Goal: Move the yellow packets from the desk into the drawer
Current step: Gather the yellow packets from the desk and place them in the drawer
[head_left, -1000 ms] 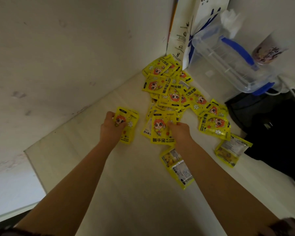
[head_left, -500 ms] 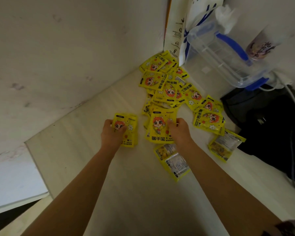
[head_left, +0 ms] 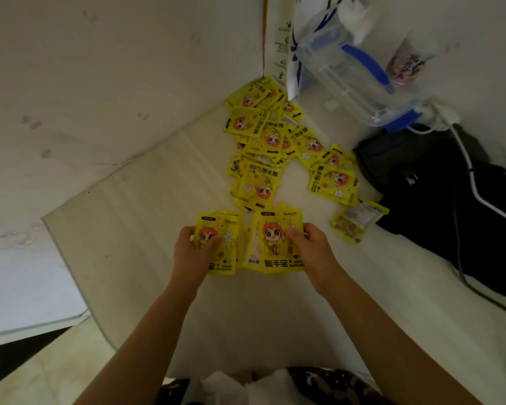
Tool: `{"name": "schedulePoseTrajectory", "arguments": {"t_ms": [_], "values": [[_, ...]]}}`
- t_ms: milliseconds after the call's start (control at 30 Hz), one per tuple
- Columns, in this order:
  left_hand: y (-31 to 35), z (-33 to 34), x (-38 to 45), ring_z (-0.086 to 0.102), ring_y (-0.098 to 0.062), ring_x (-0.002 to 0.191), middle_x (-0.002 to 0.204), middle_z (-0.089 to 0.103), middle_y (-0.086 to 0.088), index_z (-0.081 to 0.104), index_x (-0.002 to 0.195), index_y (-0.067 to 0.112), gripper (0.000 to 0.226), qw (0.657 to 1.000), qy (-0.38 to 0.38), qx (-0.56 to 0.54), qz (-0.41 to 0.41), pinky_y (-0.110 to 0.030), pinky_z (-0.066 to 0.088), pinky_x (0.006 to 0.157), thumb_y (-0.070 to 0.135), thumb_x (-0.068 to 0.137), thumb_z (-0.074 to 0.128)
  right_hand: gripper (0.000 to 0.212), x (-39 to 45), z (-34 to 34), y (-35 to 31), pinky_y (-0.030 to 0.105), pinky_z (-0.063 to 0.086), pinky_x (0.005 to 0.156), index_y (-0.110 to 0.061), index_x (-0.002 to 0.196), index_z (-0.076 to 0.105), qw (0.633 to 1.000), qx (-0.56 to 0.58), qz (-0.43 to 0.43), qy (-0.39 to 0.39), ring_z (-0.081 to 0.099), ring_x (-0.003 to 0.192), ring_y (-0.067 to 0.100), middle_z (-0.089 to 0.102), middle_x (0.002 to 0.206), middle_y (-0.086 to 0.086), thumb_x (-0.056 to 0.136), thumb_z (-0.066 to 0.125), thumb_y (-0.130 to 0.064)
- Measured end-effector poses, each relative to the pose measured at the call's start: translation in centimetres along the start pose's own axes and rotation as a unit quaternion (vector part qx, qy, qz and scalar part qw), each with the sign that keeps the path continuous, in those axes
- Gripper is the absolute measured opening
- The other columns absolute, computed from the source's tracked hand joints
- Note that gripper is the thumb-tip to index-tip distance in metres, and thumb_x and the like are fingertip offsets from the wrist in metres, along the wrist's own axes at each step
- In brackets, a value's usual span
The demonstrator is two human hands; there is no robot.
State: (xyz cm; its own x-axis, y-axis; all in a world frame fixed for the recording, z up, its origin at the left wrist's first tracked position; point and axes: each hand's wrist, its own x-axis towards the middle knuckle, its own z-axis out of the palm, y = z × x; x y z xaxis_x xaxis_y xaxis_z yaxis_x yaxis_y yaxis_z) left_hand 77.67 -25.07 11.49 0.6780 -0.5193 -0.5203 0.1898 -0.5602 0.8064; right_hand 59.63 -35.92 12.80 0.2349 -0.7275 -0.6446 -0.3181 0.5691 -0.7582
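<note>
A: So, from the head view, what do the hands have?

B: The left hand (head_left: 192, 252) grips a small stack of yellow packets (head_left: 221, 244), thumb across the top one. The right hand (head_left: 310, 249) grips a second stack (head_left: 272, 244), fingers curled over its right edge. Both stacks sit just beside each other, long axes pointing away from the person.

A: And the rest?

B: The loose heap (head_left: 270, 141) lies on the desk (head_left: 135, 229) straight beyond both hands, its nearest packet just past the right hand's stack, so the right hand is a touch nearer. One face-down packet (head_left: 358, 220) lies off to the right.

A: How many?

B: Two held stacks; the heap overlaps too much to count. No drawer is in view.
</note>
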Motion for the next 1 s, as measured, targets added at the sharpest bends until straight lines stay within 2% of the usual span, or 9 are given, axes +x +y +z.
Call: {"name": "schedulePoseTrajectory", "arguments": {"t_ms": [133,233,300,433,567,667,733,800,1000], "values": [[-0.4,0.3,-1.9,0.07,-0.022,0.069,0.09,0.07,-0.005,0.055,0.098,0.017,0.019,0.999,-0.042,0.015,0.012,-0.032,0.057,0.055,0.016,0.085,0.069,0.014,-2.5,-0.5,1.6,0.034,0.052,0.072,-0.016,0.103,0.06,1.0,0.004,-0.008,-0.002,0.062,0.076,0.017,0.068,0.095,0.005,0.097,0.051,-0.025],[-1.2,0.2,-3.1,0.069,-0.014,0.063,0.086,0.07,-0.002,0.054,0.092,0.021,0.019,0.995,-0.074,0.053,0.038,-0.025,0.055,0.05,0.016,0.084,0.07,0.012,-4.3,-0.7,2.8,0.037,0.052,0.075,-0.017,0.1,0.058,1.0,-0.015,-0.017,0.009,0.061,0.076,0.018,0.066,0.094,0.008,0.097,0.05,-0.026],[-2.0,-0.1,-3.9,0.067,-0.009,0.058,0.083,0.069,0.0,0.054,0.091,0.021,0.019,0.991,-0.096,0.078,0.051,-0.019,0.051,0.046,0.016,0.084,0.07,0.01,-5.5,-0.6,3.8,0.034,0.05,0.07,-0.018,0.096,0.056,0.999,-0.027,-0.02,0.023,0.059,0.072,0.017,0.063,0.087,0.007,0.097,0.05,-0.026],[-4.2,-1.7,-5.3,0.068,-0.013,0.065,0.084,0.069,0.0,0.054,0.091,0.02,0.018,0.983,-0.135,0.105,0.066,-0.021,0.051,0.047,0.016,0.084,0.07,0.015,-8.5,0.5,6.4,0.028,0.045,0.061,-0.012,0.1,0.055,0.997,-0.032,-0.014,0.063,0.056,0.064,0.014,0.06,0.075,0.003,0.097,0.049,-0.026],[-6.1,-4.4,-6.8,0.068,-0.016,0.067,0.084,0.068,-0.002,0.054,0.095,0.013,0.018,0.974,-0.172,0.119,0.082,-0.018,0.051,0.046,0.014,0.085,0.069,0.019,-12.3,2.3,9.9,0.028,0.046,0.059,-0.009,0.101,0.056,0.993,-0.012,-0.001,0.12,0.057,0.063,0.014,0.06,0.076,0.003,0.097,0.049,-0.027],[-7.6,-6.6,-7.9,0.07,-0.025,0.076,0.091,0.069,-0.006,0.055,0.101,0.012,0.02,0.965,-0.206,0.135,0.089,-0.029,0.057,0.053,0.015,0.086,0.068,0.021,-15.3,3.6,12.6,0.027,0.045,0.058,-0.009,0.101,0.057,0.988,0.04,0.019,0.15,0.056,0.062,0.014,0.06,0.076,0.004,0.097,0.049,-0.028],[-8.5,-7.6,-8.7,0.07,-0.026,0.08,0.095,0.069,-0.007,0.055,0.103,0.012,0.022,0.958,-0.222,0.154,0.1,-0.041,0.06,0.063,0.017,0.086,0.068,0.019,-17.3,4.0,14.3,0.028,0.046,0.059,-0.011,0.099,0.058,0.984,0.061,0.017,0.168,0.056,0.062,0.014,0.061,0.077,0.004,0.096,0.05,-0.027],[-9.1,-8.3,-9.8,0.07,-0.027,0.081,0.095,0.069,-0.007,0.056,0.103,0.012,0.021,0.951,-0.241,0.163,0.103,-0.045,0.06,0.067,0.017,0.086,0.068,0.016,-19.2,4.2,15.9,0.028,0.046,0.06,-0.012,0.096,0.058,0.979,0.071,0.01,0.19,0.055,0.061,0.013,0.061,0.076,0.004,0.096,0.051,-0.026],[-10.9,-7.7,-14.0,0.067,-0.012,0.068,0.087,0.066,0.001,0.056,0.101,0.014,0.02,0.921,-0.296,0.203,0.152,-0.02,0.051,0.049,0.016,0.085,0.069,0.013,-24.8,3.5,20.5,0.035,0.048,0.065,-0.013,0.091,0.056,0.959,0.124,0.015,0.255,0.056,0.063,0.016,0.06,0.075,0.005,0.095,0.052,-0.025]]}}
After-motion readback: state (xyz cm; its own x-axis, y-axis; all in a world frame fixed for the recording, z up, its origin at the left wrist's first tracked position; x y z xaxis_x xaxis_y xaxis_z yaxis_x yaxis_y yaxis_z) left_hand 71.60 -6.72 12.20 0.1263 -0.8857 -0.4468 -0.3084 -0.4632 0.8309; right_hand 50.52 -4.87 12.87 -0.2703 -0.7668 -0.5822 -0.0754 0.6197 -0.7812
